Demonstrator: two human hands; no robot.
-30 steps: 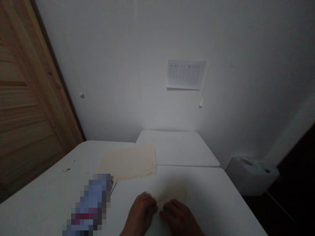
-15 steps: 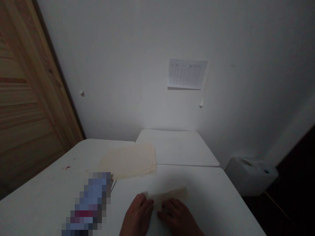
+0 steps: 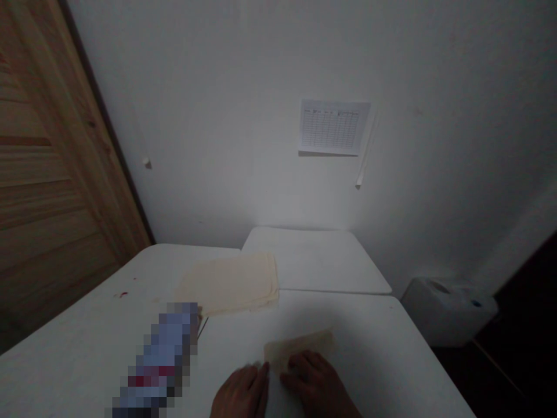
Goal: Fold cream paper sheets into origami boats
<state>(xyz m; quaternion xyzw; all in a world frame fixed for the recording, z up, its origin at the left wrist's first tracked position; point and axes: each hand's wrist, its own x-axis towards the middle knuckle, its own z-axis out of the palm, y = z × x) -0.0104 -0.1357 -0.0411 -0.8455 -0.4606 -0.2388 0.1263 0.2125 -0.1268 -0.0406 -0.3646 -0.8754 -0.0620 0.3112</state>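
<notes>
A thin beige sheet (image 3: pixel 298 342) lies on the white table, its near part hidden under my hands. My right hand (image 3: pixel 319 380) rests on it with fingers curled in and fingertips closed on the sheet. Beside the sheet's left edge is my left hand (image 3: pixel 241 392), laid low on the table, its fingers stretched forward and close together. Whether the left fingertips touch the sheet's edge is hard to see in the dim light. Farther off, to the left, a stack of similar beige sheets (image 3: pixel 230 281) lies flat with slightly uneven edges.
A pixelated bluish object (image 3: pixel 161 354) with a red band lies left of my hands. The white table (image 3: pixel 383 354) meets a second white panel (image 3: pixel 322 261) by the wall. A printed chart (image 3: pixel 333 128) hangs there. A white plastic container (image 3: pixel 448 307) stands right, a wooden door (image 3: pixel 65 145) left.
My left hand has drawn back toward me and slightly left, uncovering the sheet's left corner. The right hand stays on the sheet, almost unmoved. The view has shifted slightly.
</notes>
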